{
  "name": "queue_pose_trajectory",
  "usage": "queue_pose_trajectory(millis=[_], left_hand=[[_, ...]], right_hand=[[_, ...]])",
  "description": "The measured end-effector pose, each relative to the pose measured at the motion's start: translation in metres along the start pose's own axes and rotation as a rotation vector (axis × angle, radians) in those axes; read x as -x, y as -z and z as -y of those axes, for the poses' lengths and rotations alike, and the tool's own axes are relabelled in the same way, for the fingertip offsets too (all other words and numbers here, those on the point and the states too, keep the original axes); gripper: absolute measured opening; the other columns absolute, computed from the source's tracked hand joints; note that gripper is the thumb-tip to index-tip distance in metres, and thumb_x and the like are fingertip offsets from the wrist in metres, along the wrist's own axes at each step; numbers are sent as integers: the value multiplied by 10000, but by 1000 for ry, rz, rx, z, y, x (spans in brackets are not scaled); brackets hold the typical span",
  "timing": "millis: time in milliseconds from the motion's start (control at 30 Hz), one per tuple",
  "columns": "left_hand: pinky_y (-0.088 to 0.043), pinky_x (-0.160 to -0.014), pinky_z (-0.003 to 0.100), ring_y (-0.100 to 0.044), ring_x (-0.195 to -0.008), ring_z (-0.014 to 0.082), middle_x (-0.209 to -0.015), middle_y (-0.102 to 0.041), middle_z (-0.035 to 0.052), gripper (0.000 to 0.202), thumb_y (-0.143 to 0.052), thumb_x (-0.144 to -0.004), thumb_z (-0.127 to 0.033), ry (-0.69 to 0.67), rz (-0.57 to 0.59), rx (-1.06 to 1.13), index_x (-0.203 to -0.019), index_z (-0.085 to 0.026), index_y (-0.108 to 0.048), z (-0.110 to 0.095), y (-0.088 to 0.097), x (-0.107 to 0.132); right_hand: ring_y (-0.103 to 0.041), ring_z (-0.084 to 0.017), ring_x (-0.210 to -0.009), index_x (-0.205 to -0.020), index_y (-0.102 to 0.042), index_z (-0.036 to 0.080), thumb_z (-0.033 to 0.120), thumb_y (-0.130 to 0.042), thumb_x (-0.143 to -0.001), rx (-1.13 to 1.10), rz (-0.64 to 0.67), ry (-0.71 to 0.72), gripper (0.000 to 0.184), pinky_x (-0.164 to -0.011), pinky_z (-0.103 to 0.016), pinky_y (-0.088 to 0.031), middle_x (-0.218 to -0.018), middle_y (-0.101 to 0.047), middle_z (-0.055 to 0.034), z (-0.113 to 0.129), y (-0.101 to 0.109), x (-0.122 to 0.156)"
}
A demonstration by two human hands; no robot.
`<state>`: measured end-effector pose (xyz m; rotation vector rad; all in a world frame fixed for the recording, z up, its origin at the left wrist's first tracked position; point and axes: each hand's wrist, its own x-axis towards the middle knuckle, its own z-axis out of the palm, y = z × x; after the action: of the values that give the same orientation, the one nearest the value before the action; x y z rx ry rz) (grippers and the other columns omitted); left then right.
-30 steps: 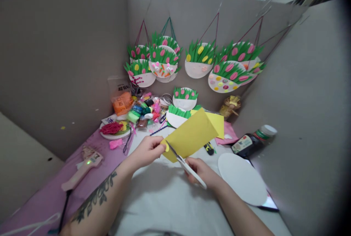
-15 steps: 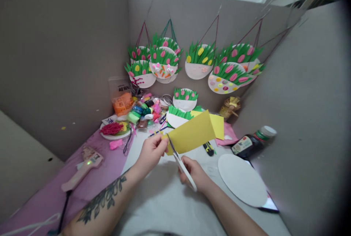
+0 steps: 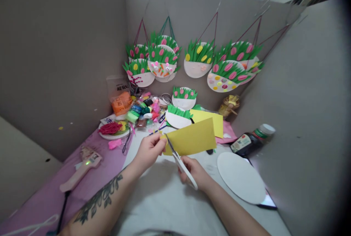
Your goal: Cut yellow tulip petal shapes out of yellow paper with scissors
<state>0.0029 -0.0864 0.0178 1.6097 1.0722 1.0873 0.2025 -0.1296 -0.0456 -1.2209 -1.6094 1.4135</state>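
Note:
My left hand pinches the left end of a yellow sheet of paper, which stretches out to the right above the table. In my right hand is a pair of white-handled scissors, held by the loops. The dark blades lie across the sheet's left end, close beside my left fingertips. Just behind, a white half-round paper-plate piece with green paper grass rests on the table, next to a second yellow sheet.
A pink glue gun lies at left, near a plate with pink cord. Bagged coloured clay is heaped behind. At right are a dark bottle and a white oval disc. Decorated plates hang on the back wall.
The yellow sheet's right end has dropped and swung lower, uncovering more of the second yellow sheet behind. Both hands keep nearly the same place; the view has shifted slightly.

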Motion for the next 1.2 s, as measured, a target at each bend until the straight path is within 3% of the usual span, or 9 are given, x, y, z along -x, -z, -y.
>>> queue_pose_trajectory(millis=[633, 1200], left_hand=[[-364, -502, 201, -469, -492, 87, -519, -516, -20, 303, -464, -834, -311, -29, 50, 2, -578, -158, -514, 3, -1, 0], [-355, -507, 208, -457, -486, 90, -498, -508, -22, 322, -460, -834, -326, -15, 76, -17, -566, -158, -517, -2, -2, 0]], right_hand=[[-434, -85, -509, -670, -462, 185, 174, -590, -552, -38, 31, 9, 175, -484, -209, -355, -584, -527, 50, -2, 1, 3], [-453, -100, -532, -681, -477, 185, 221, -629, -575, 70, 34, 26, 188, -490, -216, -373, -597, -542, 33, -1, 5, 3]])
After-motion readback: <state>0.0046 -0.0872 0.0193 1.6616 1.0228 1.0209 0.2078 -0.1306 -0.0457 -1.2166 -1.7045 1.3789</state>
